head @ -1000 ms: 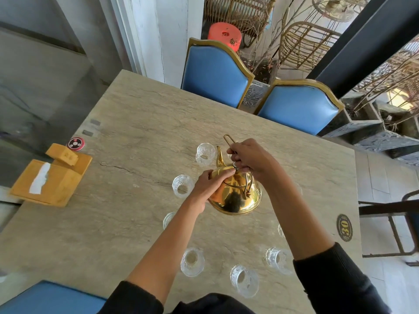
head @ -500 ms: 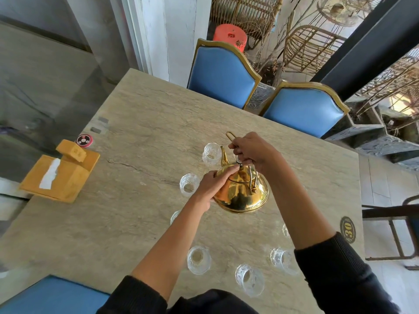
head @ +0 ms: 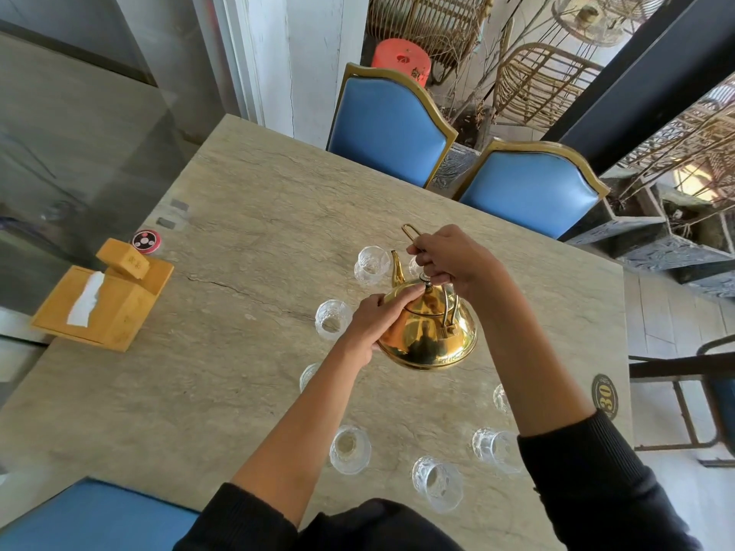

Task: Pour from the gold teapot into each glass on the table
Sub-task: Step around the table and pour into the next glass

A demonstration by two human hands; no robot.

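The gold teapot (head: 429, 332) hangs above the stone table (head: 246, 216), its spout pointing away from me toward the far glass (head: 372, 265). My right hand (head: 449, 258) grips the wire handle at the top. My left hand (head: 380, 318) presses on the lid and the pot's left shoulder. Several clear cut glasses stand in a ring around the pot: one at the left (head: 332, 320), one partly hidden by my left forearm (head: 308, 375), three near me (head: 349, 449) (head: 437, 483) (head: 495, 449), one beside my right arm (head: 502, 398).
A wooden tissue box (head: 101, 304) sits at the table's left edge with a small round call button (head: 144, 241) behind it. Two blue chairs (head: 387, 125) (head: 529, 192) stand at the far side. A round "30" table sticker (head: 603, 396) lies at the right edge.
The teapot has stayed held between both hands near the far glass; the grip is the same. The view has shifted slightly as my head moved.
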